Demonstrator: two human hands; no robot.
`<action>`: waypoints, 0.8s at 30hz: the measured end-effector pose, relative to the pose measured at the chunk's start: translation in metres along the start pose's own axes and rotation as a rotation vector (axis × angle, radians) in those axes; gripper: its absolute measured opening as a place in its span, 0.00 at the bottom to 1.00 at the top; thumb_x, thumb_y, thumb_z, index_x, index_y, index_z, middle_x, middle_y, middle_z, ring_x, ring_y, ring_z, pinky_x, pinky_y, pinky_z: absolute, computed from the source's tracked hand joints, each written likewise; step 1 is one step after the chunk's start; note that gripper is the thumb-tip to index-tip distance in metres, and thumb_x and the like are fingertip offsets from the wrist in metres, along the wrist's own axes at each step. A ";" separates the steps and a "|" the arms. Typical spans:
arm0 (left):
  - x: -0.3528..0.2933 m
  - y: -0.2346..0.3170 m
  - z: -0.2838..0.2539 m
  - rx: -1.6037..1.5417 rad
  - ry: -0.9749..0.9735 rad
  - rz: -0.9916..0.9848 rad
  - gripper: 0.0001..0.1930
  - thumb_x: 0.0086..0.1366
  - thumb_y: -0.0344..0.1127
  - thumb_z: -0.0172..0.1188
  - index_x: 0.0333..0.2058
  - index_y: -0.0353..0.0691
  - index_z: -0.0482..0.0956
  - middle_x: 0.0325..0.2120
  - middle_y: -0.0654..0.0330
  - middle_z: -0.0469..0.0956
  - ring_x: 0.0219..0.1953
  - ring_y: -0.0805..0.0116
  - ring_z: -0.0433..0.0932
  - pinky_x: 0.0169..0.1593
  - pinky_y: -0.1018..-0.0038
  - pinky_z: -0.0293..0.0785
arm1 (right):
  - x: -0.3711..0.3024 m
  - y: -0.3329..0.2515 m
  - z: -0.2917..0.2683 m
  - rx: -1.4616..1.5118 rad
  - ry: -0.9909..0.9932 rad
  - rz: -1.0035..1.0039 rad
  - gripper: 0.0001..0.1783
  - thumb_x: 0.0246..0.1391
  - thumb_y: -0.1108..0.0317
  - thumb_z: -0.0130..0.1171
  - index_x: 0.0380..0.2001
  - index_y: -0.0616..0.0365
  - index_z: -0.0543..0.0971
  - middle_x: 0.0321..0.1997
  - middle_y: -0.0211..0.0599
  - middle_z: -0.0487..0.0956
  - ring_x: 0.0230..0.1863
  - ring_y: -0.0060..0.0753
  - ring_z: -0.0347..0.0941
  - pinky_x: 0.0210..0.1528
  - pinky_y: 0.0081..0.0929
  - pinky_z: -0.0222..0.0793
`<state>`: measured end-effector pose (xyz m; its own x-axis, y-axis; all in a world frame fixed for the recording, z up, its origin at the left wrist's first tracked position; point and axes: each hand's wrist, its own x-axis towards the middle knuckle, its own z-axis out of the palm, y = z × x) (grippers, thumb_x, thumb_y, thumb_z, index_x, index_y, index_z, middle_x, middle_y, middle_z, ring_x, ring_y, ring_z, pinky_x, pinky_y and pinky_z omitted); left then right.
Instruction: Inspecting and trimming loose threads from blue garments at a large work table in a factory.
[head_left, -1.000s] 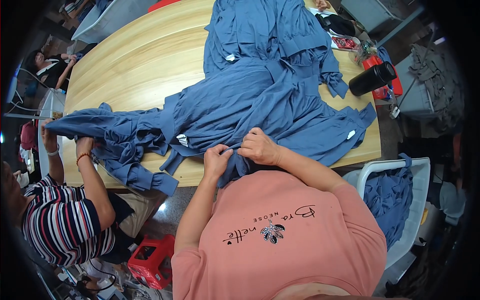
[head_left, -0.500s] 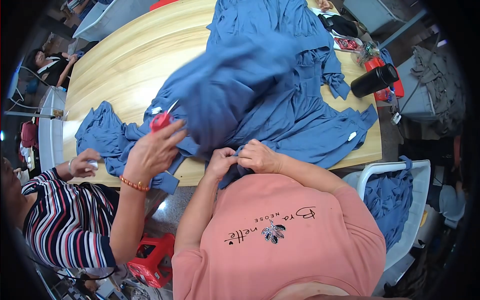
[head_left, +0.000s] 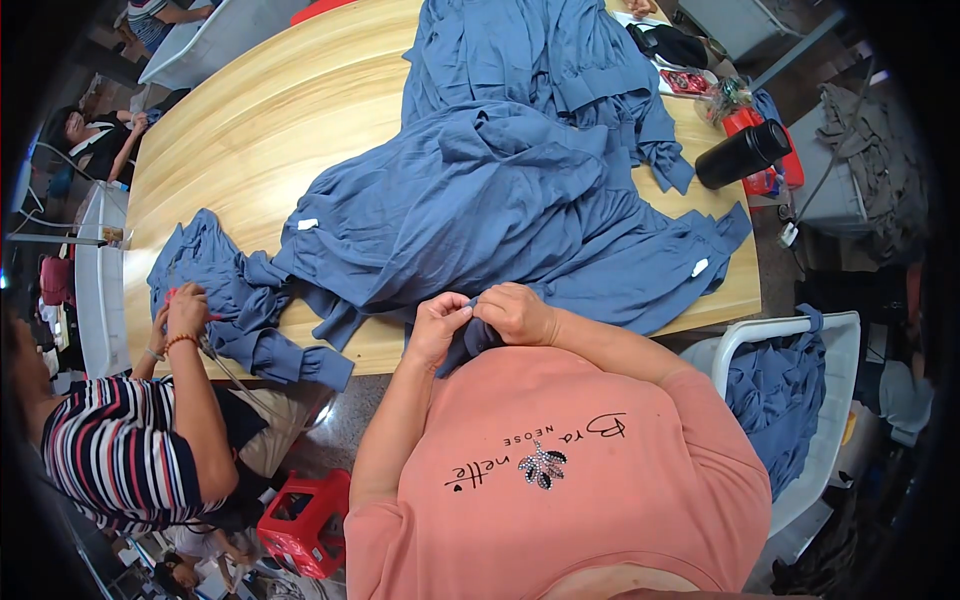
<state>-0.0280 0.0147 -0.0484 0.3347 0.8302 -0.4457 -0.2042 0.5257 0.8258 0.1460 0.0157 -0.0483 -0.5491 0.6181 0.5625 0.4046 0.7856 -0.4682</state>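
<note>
Blue garments (head_left: 440, 210) lie heaped and creased over the middle and far part of the table. At its near edge my left hand (head_left: 438, 325) pinches a bit of the blue fabric between thumb and fingers. Right beside it, nearly touching, my right hand (head_left: 515, 313) is closed on the same cloth. Part of this cloth hangs below my hands, over the table's edge. One white tag (head_left: 307, 225) shows on the left of the heap, another white tag (head_left: 700, 267) on a sleeve at the right.
A co-worker in a striped top (head_left: 130, 450) handles another blue garment (head_left: 215, 280) at my left. A black bottle (head_left: 740, 155) lies at the table's right edge. Blue cloth fills a white bin (head_left: 845, 400) at my right. A red stool (head_left: 300, 525) stands at lower left.
The co-worker's hand with red-handled scissors has drawn back left from the heap to the garment there. The lifted blue cloth has settled flat. My hands stay nearly where they were.
</note>
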 end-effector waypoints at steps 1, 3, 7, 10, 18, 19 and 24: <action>-0.001 0.000 0.000 0.020 0.021 0.003 0.02 0.54 0.22 0.56 0.27 0.33 0.76 0.20 0.69 0.72 0.21 0.84 0.66 0.27 0.87 0.63 | -0.001 -0.001 0.001 0.031 -0.010 0.049 0.05 0.36 0.74 0.53 0.23 0.58 0.71 0.24 0.34 0.71 0.23 0.34 0.69 0.25 0.28 0.64; -0.004 -0.001 0.000 0.038 0.044 0.005 0.03 0.53 0.21 0.56 0.28 0.33 0.76 0.20 0.69 0.72 0.21 0.84 0.66 0.26 0.87 0.62 | -0.001 -0.002 0.002 0.064 -0.023 0.099 0.06 0.36 0.75 0.53 0.23 0.58 0.72 0.25 0.35 0.71 0.25 0.35 0.70 0.26 0.29 0.65; -0.007 -0.004 -0.001 0.118 0.031 0.040 0.06 0.50 0.19 0.58 0.28 0.32 0.77 0.20 0.69 0.72 0.20 0.85 0.65 0.24 0.88 0.61 | 0.002 0.003 -0.002 0.312 -0.116 0.338 0.09 0.32 0.80 0.52 0.23 0.60 0.74 0.29 0.38 0.74 0.30 0.40 0.72 0.32 0.28 0.68; -0.009 -0.007 0.002 0.164 0.046 0.054 0.06 0.49 0.19 0.58 0.28 0.32 0.77 0.20 0.69 0.72 0.20 0.86 0.65 0.24 0.88 0.61 | 0.007 0.014 -0.009 0.612 -0.277 0.489 0.09 0.32 0.81 0.50 0.23 0.65 0.75 0.32 0.41 0.76 0.32 0.39 0.74 0.36 0.27 0.68; -0.011 -0.001 0.005 0.252 0.059 0.089 0.06 0.50 0.19 0.56 0.29 0.31 0.76 0.21 0.67 0.74 0.22 0.85 0.68 0.26 0.87 0.64 | 0.008 0.010 -0.006 0.567 -0.295 0.631 0.09 0.37 0.76 0.50 0.27 0.61 0.75 0.23 0.47 0.75 0.28 0.44 0.73 0.31 0.35 0.67; -0.011 -0.001 0.005 0.313 0.074 0.126 0.05 0.50 0.19 0.56 0.28 0.31 0.76 0.22 0.67 0.74 0.23 0.84 0.68 0.27 0.86 0.65 | 0.008 0.008 -0.005 0.477 -0.317 0.582 0.08 0.39 0.74 0.50 0.28 0.61 0.74 0.23 0.48 0.75 0.27 0.47 0.73 0.30 0.38 0.67; -0.006 -0.003 0.005 0.327 0.156 0.218 0.05 0.51 0.19 0.55 0.27 0.31 0.77 0.22 0.65 0.75 0.24 0.82 0.70 0.28 0.85 0.67 | 0.008 -0.003 -0.002 0.175 -0.213 0.491 0.04 0.40 0.70 0.49 0.19 0.58 0.69 0.17 0.43 0.73 0.23 0.50 0.71 0.25 0.45 0.65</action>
<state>-0.0249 0.0069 -0.0462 0.1678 0.9469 -0.2742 0.0562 0.2685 0.9616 0.1420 0.0186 -0.0408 -0.4694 0.8763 0.1085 0.5326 0.3790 -0.7568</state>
